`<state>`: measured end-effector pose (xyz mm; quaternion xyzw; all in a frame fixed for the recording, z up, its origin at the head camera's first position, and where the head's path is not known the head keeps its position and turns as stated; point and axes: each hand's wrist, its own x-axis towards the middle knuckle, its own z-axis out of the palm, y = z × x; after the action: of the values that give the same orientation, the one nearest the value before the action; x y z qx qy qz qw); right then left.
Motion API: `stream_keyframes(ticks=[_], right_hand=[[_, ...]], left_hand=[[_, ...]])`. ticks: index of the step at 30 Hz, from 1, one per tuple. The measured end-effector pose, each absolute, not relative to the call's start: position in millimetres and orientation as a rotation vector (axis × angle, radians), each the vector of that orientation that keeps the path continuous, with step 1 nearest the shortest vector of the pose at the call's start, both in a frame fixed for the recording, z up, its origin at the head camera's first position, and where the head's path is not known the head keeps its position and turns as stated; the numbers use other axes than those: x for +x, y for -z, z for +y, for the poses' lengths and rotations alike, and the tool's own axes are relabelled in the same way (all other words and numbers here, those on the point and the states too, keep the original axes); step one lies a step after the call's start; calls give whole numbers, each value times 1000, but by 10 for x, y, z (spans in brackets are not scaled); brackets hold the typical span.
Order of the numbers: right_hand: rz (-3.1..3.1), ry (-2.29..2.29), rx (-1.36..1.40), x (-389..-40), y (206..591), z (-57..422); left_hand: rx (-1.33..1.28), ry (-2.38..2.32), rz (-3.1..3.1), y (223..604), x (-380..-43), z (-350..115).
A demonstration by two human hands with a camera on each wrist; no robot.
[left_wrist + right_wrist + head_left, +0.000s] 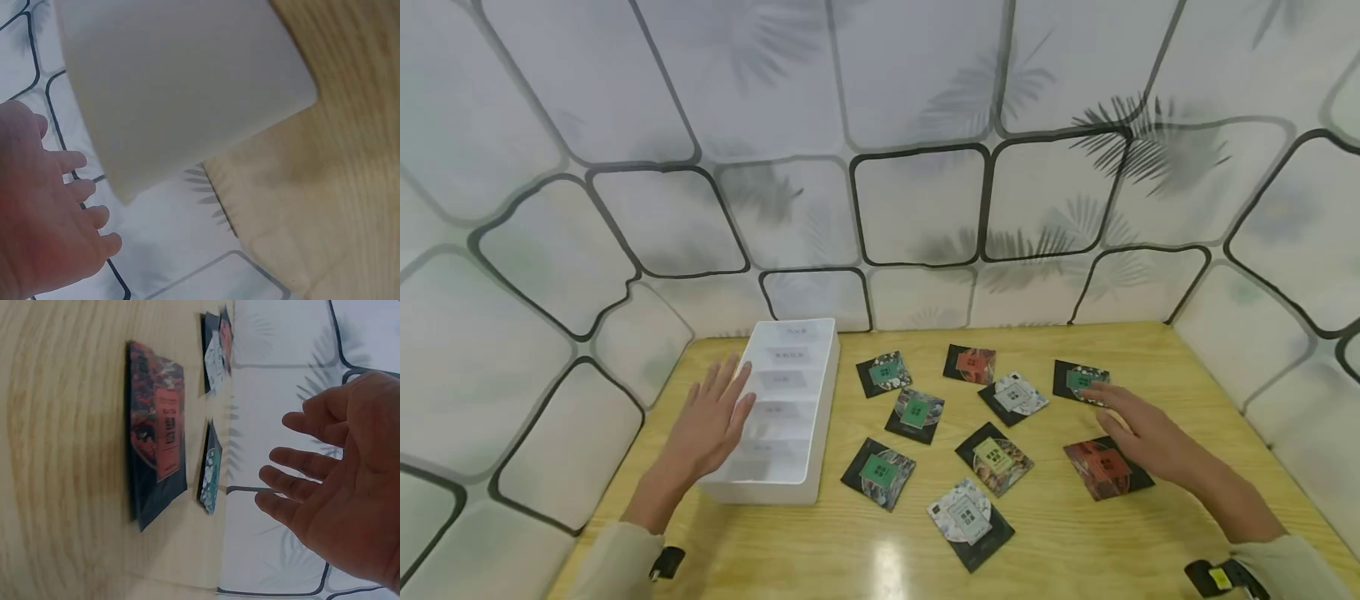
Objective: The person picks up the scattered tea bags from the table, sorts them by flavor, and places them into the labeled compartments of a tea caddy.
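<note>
My left hand (707,421) is held with fingers extended at the left side of a white divided box (822,433); it grips nothing. In the left wrist view, fingers of that hand (50,219) point toward the box's plain outer wall (181,87), with a gap between them. On the right, my other hand (1157,442) hovers above a red-labelled packet (1097,471), its fingertips overlapping a green-labelled packet (1075,377) in the head view. The right wrist view shows both packets lying flat, apart from the loosely spread fingers (300,462).
Several more flat square packets lie scattered mid-table, including a yellow-labelled one (994,458), a white-labelled one (966,521) and a green-labelled one (880,472). Paper labels mark the box's compartments. A patterned wall covering (917,208) rises behind the wooden table (805,554).
</note>
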<state>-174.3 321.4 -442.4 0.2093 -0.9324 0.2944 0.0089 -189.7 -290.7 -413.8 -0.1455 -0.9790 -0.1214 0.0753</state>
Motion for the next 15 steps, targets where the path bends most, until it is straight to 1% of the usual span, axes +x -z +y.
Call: stream_keyframes(ticks=[5, 15], right_hand=[[-2899, -961, 676, -1704, 4480, 3229], [-2893, -724, 826, -1684, 4713, 3346]], left_hand=[[-451, 344, -2894, 4261, -1842, -2946], [-506, 482, -2911, 4475, -1747, -2998]])
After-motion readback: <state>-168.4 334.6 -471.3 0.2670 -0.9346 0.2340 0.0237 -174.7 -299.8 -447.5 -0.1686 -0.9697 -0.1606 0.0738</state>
